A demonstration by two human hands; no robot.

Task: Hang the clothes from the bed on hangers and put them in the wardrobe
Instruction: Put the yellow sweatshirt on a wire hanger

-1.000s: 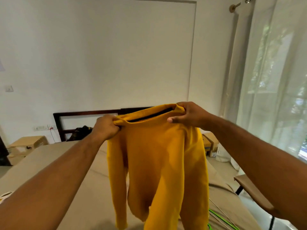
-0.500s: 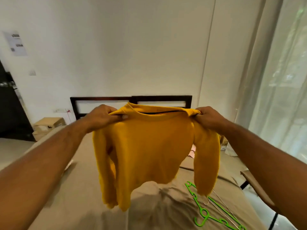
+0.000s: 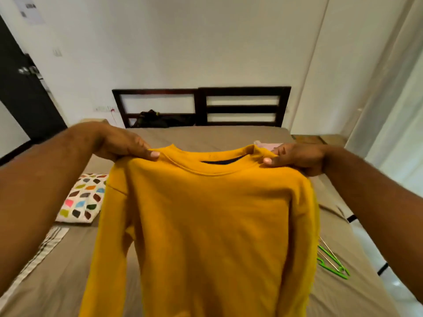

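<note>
Yellow sweatshirt [image 3: 206, 225], shoulders pinched in left grip [image 3: 123, 145], right grip [image 3: 297, 157], hanging below

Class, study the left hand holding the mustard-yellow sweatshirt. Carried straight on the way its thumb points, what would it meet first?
Probably the ribbed collar of the mustard-yellow long-sleeved sweatshirt, just past the thumb of the left hand; beyond it, likely the right hand.

Yellow sweatshirt [image 3: 206, 220] between both hands [image 3: 295, 157]
</note>
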